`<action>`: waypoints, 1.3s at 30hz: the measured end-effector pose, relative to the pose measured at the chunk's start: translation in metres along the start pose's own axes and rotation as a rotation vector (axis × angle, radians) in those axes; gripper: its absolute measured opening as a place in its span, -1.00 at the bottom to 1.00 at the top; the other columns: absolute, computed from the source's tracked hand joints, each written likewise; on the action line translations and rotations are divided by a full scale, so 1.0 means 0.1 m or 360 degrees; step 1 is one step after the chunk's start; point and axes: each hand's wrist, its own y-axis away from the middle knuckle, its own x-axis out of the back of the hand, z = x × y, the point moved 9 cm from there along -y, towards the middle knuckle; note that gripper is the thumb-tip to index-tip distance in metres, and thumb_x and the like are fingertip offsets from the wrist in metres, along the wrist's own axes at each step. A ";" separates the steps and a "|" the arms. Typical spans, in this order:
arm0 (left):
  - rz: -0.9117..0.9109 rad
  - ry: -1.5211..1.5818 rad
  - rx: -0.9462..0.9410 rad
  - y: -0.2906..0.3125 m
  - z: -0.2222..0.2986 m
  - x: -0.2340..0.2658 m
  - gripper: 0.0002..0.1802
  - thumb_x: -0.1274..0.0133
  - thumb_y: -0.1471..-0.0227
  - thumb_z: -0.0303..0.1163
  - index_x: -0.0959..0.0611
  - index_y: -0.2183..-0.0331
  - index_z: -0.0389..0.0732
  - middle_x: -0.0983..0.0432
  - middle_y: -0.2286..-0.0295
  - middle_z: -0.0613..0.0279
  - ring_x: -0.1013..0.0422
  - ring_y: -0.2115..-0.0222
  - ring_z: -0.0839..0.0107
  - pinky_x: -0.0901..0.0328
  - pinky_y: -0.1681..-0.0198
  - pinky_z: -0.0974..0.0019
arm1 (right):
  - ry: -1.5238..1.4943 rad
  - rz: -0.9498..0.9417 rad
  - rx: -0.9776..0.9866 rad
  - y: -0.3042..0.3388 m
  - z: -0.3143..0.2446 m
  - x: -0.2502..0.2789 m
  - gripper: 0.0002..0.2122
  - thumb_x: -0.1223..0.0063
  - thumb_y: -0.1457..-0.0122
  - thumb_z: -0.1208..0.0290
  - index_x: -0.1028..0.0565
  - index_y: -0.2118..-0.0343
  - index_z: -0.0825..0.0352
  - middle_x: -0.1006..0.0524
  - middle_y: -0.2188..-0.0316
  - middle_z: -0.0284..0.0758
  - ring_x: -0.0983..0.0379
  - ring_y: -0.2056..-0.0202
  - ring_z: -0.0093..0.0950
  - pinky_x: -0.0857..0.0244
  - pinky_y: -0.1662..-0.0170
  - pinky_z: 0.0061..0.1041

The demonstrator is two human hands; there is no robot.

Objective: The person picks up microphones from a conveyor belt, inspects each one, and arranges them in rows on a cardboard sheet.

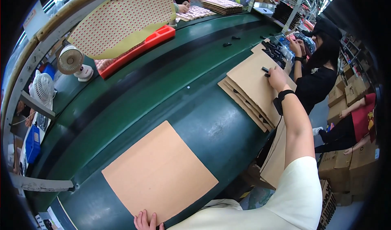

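A flat square of brown cardboard (161,169) lies on the green work surface in front of me. At its near edge rests my left hand (146,221), fingers apart on the border and the rest cut off by the frame. My right hand (279,78) reaches far right over a stack of cardboard sheets (248,73). Its fingers are closed on a small black stick-shaped piece (265,70); whether it holds more than one I cannot tell. Beyond that hand a pile of similar black pieces (273,54) lies on the stack.
A long green conveyor belt (163,67) curves across the view, with a few loose black pieces (227,44). Behind it stand a red tray (138,52), a dotted yellow sheet (122,22) and small fans (71,61). A co-worker in black (319,67) is close on the right.
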 end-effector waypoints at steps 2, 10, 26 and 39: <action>0.0004 -0.0003 0.0006 0.00 0.01 0.01 -0.40 -0.23 0.12 -0.25 -0.52 -0.02 -0.12 -0.24 -0.12 -0.14 -0.16 -0.12 -0.10 -0.01 -0.18 -0.25 | 0.0012 0.0062 0.0078 0.05 -0.09 0.13 -0.85 -0.04 0.03 0.55 -0.54 0.36 0.29 -0.46 0.27 -0.13 -0.40 0.14 -0.11 -0.32 0.06 -0.24; 0.0031 -0.0090 0.0001 0.08 0.00 -0.03 -0.36 -0.23 0.16 -0.25 -0.50 -0.03 -0.11 -0.23 -0.13 -0.13 -0.13 -0.14 -0.11 0.00 -0.18 -0.26 | -0.1556 -0.0317 0.0252 0.65 -1.43 0.49 -0.81 -0.14 -0.12 0.45 -0.44 0.24 0.38 -0.52 0.45 -0.34 -0.49 0.38 -0.61 -0.38 0.31 -0.59; 0.0794 0.1675 0.0007 -0.96 -0.45 0.88 -0.69 -0.01 -0.16 -0.34 -0.52 0.18 -0.41 -0.50 0.19 -0.07 -0.45 0.17 0.28 -0.36 0.05 0.19 | -0.3502 -0.1848 0.0548 3.42 -4.83 1.09 -0.79 -0.06 -0.21 0.58 -0.45 0.09 0.37 -0.53 0.28 -0.36 -0.47 0.27 -0.64 -0.40 0.18 -0.62; 0.0617 0.1935 0.0519 -1.22 -1.12 -0.14 -0.67 0.10 -0.22 -0.48 -0.44 -0.01 -0.38 -0.52 0.30 0.14 -0.46 0.38 0.48 -0.41 0.22 0.43 | -0.3060 -0.1454 0.0849 3.51 -5.08 0.58 -0.86 -0.08 -0.17 0.58 -0.44 0.20 0.36 -0.52 0.33 -0.42 -0.42 0.34 -0.70 -0.35 0.27 -0.63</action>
